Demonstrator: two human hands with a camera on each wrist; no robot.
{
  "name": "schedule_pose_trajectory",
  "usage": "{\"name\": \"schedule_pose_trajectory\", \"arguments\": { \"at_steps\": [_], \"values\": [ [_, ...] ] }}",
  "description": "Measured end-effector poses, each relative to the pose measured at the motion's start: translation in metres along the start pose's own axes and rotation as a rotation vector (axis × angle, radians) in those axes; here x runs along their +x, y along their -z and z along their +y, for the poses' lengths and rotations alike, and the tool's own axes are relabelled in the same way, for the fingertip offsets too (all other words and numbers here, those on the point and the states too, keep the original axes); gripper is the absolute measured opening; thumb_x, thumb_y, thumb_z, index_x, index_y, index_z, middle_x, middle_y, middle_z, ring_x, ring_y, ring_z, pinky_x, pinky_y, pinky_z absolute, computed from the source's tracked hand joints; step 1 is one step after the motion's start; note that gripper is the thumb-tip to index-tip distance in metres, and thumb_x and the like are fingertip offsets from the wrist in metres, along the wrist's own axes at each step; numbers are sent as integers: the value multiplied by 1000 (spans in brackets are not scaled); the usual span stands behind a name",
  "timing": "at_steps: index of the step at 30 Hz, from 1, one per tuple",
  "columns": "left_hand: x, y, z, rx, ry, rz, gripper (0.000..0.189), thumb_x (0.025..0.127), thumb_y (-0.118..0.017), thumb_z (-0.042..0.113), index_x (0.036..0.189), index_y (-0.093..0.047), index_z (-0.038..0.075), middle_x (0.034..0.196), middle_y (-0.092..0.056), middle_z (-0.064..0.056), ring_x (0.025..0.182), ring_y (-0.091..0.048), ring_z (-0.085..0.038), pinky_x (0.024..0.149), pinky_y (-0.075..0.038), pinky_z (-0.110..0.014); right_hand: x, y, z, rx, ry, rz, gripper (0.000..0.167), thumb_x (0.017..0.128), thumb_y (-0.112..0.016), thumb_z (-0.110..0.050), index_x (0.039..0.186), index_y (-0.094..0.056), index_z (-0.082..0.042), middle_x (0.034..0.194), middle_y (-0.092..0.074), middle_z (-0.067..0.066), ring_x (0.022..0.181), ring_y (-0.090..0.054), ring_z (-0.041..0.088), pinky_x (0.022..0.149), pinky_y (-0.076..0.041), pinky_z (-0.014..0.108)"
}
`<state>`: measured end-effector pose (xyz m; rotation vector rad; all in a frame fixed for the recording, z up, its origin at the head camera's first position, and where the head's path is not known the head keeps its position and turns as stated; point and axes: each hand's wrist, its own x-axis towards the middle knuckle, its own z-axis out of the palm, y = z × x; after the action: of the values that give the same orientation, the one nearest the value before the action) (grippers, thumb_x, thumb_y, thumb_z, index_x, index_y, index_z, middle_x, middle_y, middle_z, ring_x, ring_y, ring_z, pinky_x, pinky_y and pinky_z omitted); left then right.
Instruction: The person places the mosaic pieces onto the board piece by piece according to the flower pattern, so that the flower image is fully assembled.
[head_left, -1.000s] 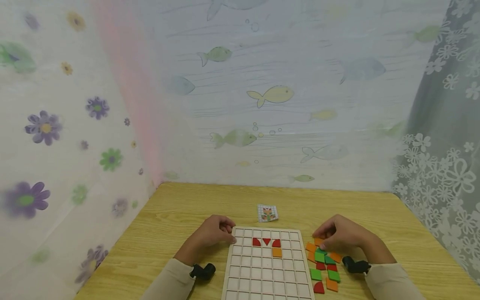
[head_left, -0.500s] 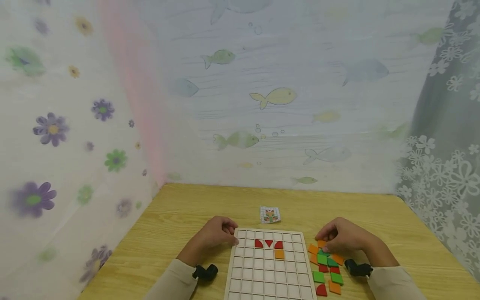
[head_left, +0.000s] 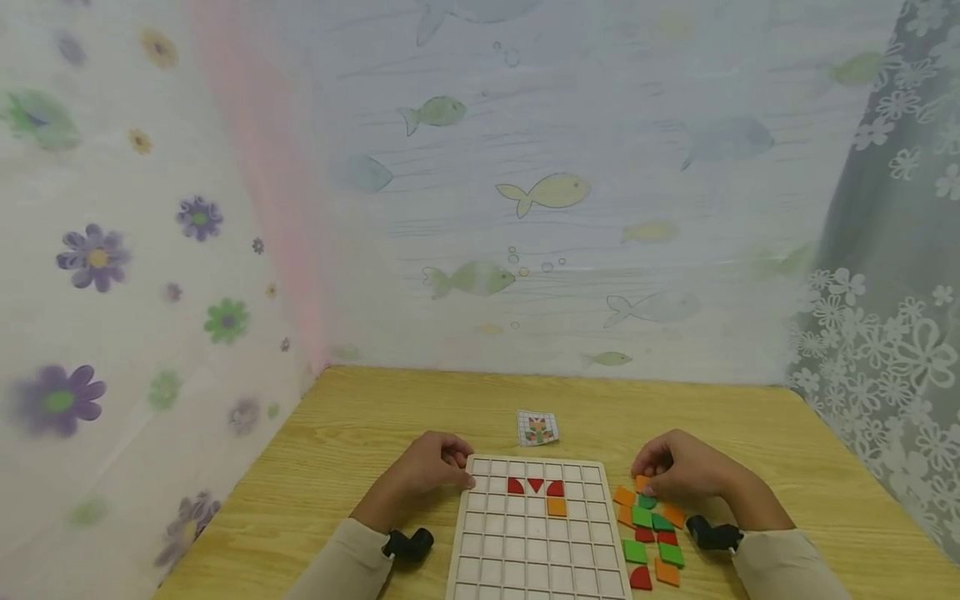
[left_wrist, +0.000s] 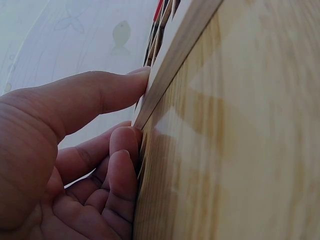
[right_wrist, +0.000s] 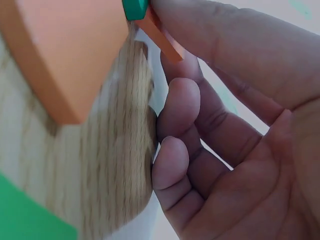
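Note:
A light wooden grid board (head_left: 513, 546) lies on the table, holding two red quarter-round tiles, a red triangle and one orange square (head_left: 557, 507). At its far left corner my left hand (head_left: 429, 463) grips the edge, thumb on the rim (left_wrist: 172, 62) and the other fingers curled against the side. To the right of the board, my right hand (head_left: 686, 467) is over the far end of a pile of loose tiles (head_left: 642, 517). Between its thumb and fingers it pinches an orange tile (right_wrist: 162, 37), with a dark green tile (right_wrist: 135, 9) right beside it.
A small printed pattern card (head_left: 537, 428) lies beyond the board. The pile beside the board mixes orange, green and red tiles, some overlapping. Black wrist cameras (head_left: 408, 544) sit at both sleeves. Fabric printed with fish (head_left: 480, 279) hangs behind the table (head_left: 360, 408).
The head view shifts slightly. My left hand stays at the board's corner, and my right hand stays at the far end of the tile pile with only small finger movement.

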<state>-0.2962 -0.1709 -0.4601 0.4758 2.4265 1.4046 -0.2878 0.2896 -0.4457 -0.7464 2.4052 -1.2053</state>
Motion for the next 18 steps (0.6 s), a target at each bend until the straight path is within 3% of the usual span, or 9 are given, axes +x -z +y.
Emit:
{"name": "schedule_pose_trajectory", "arguments": {
  "at_steps": [18],
  "values": [
    [1,0,2,38,5,19,41,82,-88,16,118,-71,6,98,-64,-5,88,-59,-19,78,-50,-34,4,1,-3,-61,3,65,14,94,-77,-17,104,-78,-7,96,-78,4,84,-71,13,75,-56,26]
  ]
}}
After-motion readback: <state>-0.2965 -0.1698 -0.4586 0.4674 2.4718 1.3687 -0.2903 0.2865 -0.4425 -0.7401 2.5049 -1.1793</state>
